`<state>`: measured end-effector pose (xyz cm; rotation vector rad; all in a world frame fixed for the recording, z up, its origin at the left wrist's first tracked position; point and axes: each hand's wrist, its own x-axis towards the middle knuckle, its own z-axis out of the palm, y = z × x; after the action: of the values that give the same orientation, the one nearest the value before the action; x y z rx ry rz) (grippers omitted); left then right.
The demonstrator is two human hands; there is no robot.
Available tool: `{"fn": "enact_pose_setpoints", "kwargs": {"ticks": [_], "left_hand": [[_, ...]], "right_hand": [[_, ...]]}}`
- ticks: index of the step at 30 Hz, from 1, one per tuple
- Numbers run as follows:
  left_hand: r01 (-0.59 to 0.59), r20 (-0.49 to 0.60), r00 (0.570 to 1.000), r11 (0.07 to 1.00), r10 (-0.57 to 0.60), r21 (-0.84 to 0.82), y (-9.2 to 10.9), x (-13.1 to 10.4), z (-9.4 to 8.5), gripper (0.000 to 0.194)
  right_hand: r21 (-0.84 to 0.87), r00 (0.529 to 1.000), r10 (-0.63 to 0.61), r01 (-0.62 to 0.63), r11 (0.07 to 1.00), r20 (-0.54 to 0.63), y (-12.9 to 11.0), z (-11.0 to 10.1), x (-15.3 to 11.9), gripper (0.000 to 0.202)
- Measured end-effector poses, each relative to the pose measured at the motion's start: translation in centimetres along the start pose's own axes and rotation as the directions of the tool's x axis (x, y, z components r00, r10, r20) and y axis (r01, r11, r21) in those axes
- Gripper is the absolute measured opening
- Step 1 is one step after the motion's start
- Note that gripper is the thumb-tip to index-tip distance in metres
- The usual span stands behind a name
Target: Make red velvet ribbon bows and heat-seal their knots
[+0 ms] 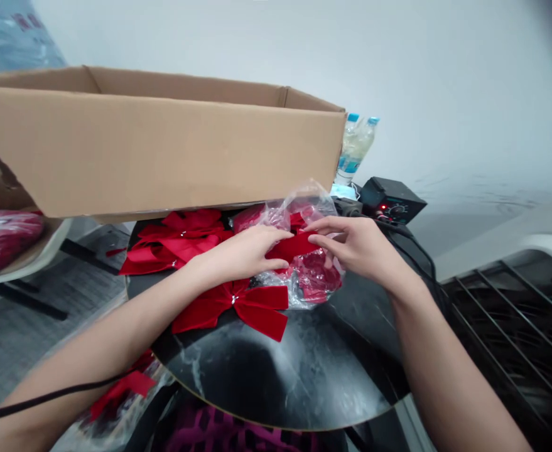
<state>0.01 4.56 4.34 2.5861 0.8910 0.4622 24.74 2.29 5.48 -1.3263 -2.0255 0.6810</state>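
A red velvet bow (294,247) is stretched between my two hands over a clear plastic bag (311,282) of more red pieces. My left hand (257,250) has its thumb and fingers closed around the bow's left end. At the other end, my right hand (351,243) pinches the bow between thumb and forefinger. A finished-looking red bow (233,301) with a shiny tie at its centre lies below my left wrist. Several more red bows (176,242) are heaped to the left, partly behind my left forearm.
A round black marbled table (276,370) bears all this. Behind it stands a large open cardboard box (186,150). Two plastic bottles (357,147) and a black control unit with a lit red light (391,199) are at the back right, with cables. A metal rack (511,320) stands right.
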Motion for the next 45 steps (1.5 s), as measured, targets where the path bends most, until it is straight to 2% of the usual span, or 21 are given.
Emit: {"fn": "enact_pose_setpoints", "kwargs": {"ticks": [2, 4, 6, 9, 11, 13, 15, 17, 18, 20, 22, 24, 26, 28, 29, 30, 32, 33, 36, 41, 45], "left_hand": [[0.020, 0.044, 0.999, 1.000, -0.019, -0.015, -0.2, -0.4, -0.2, 0.061], [0.063, 0.051, 0.997, 0.998, -0.062, -0.025, -0.3, -2.5, -0.8, 0.065], [0.072, 0.101, 0.992, 0.996, -0.077, 0.048, -0.3, -5.2, -1.5, 0.066], [0.068, 0.166, 0.982, 0.985, -0.094, 0.156, -0.1, -8.1, -1.8, 0.033], [0.097, 0.181, 0.976, 0.985, -0.121, 0.140, 0.4, -8.7, -1.6, 0.012], [0.122, 0.176, 0.977, 0.992, -0.125, 0.028, 1.0, -8.2, -1.3, 0.006], [0.116, 0.144, 0.985, 0.983, -0.095, -0.143, 1.7, -7.3, -1.0, 0.009], [0.068, 0.110, 0.993, 0.961, -0.040, -0.269, 2.2, -6.2, -0.7, 0.016], [0.033, 0.081, 0.997, 0.955, -0.009, -0.295, 2.4, -5.7, -0.6, 0.020], [-0.029, -0.054, 0.998, 0.959, 0.014, -0.282, 2.7, -5.0, -0.6, 0.025], [-0.008, -0.225, 0.972, 0.956, -0.061, -0.292, 3.1, -4.6, -0.9, 0.019], [0.088, -0.287, 0.935, 0.920, -0.209, -0.383, 3.4, -4.2, -1.4, 0.019], [0.166, -0.206, 0.934, 0.865, -0.292, -0.473, 3.4, -3.6, -1.6, 0.040], [0.181, -0.094, 0.957, 0.820, -0.274, -0.543, 3.3, -2.8, -1.2, 0.062], [0.176, -0.060, 0.964, 0.790, -0.259, -0.588, 3.1, -2.4, -0.9, 0.062], [0.168, -0.051, 0.965, 0.750, -0.259, -0.640, 3.0, -2.0, -0.5, 0.052], [0.160, -0.085, 0.946, 0.676, -0.314, -0.719, 2.7, -1.6, 0.4, 0.027], [0.166, -0.101, 0.931, 0.653, -0.352, -0.739, 2.7, -1.6, 0.7, 0.023], [0.199, -0.081, 0.903, 0.579, -0.421, -0.790, 2.5, -1.9, 1.3, 0.025], [0.195, -0.001, 0.906, 0.420, -0.424, -0.887, 2.1, -2.3, 1.5, 0.029], [0.198, 0.032, 0.899, 0.341, -0.437, -0.919, 1.9, -2.1, 1.9, 0.023]], "right_hand": [[0.082, 0.999, 0.021, -0.017, 0.997, -0.046, 0.0, -0.6, -0.4, 0.018], [0.195, 0.991, 0.049, -0.024, 0.980, -0.123, 0.5, -0.7, -0.9, 0.019], [0.321, 0.979, 0.080, -0.016, 0.947, -0.189, 1.3, -0.5, -1.4, 0.022], [0.450, 0.963, 0.082, 0.044, 0.892, -0.256, 2.7, 0.3, -2.1, 0.021], [0.451, 0.965, 0.034, 0.089, 0.888, -0.258, 3.2, 0.8, -2.4, 0.018], [0.436, 0.970, -0.015, 0.123, 0.892, -0.242, 3.2, 1.1, -2.5, 0.016], [0.451, 0.968, -0.038, 0.151, 0.880, -0.248, 3.0, 1.3, -2.6, 0.013], [0.463, 0.959, -0.046, 0.177, 0.869, -0.281, 2.8, 1.4, -2.6, 0.020], [0.456, 0.952, -0.052, 0.192, 0.869, -0.301, 2.7, 1.4, -2.6, 0.024], [0.439, 0.940, -0.059, 0.213, 0.873, -0.337, 2.7, 1.2, -2.7, 0.027], [0.440, 0.936, -0.048, 0.209, 0.873, -0.349, 2.5, 0.9, -2.8, 0.034], [0.455, 0.950, -0.037, 0.182, 0.872, -0.309, 2.0, 0.5, -2.9, 0.045], [0.466, 0.971, -0.052, 0.159, 0.871, -0.235, 1.0, 0.3, -3.0, 0.053], [0.464, 0.984, -0.072, 0.141, 0.875, -0.164, -0.1, 0.5, -3.0, 0.052], [0.458, 0.987, -0.075, 0.132, 0.879, -0.142, -0.6, 0.8, -3.0, 0.051], [0.451, 0.989, -0.069, 0.123, 0.884, -0.133, -1.0, 1.1, -3.0, 0.049], [0.436, 0.986, -0.042, 0.111, 0.893, -0.164, -1.2, 1.8, -3.0, 0.041], [0.435, 0.982, -0.019, 0.101, 0.895, -0.190, -1.2, 2.1, -3.0, 0.035], [0.492, 0.977, 0.067, 0.044, 0.870, -0.204, -0.8, 2.8, -3.0, 0.020], [0.649, 0.988, 0.142, -0.068, 0.758, -0.062, -1.0, 3.3, -3.3, 0.027], [0.650, 0.986, 0.161, -0.092, 0.754, -0.047, -1.2, 3.7, -3.6, 0.026]]}}
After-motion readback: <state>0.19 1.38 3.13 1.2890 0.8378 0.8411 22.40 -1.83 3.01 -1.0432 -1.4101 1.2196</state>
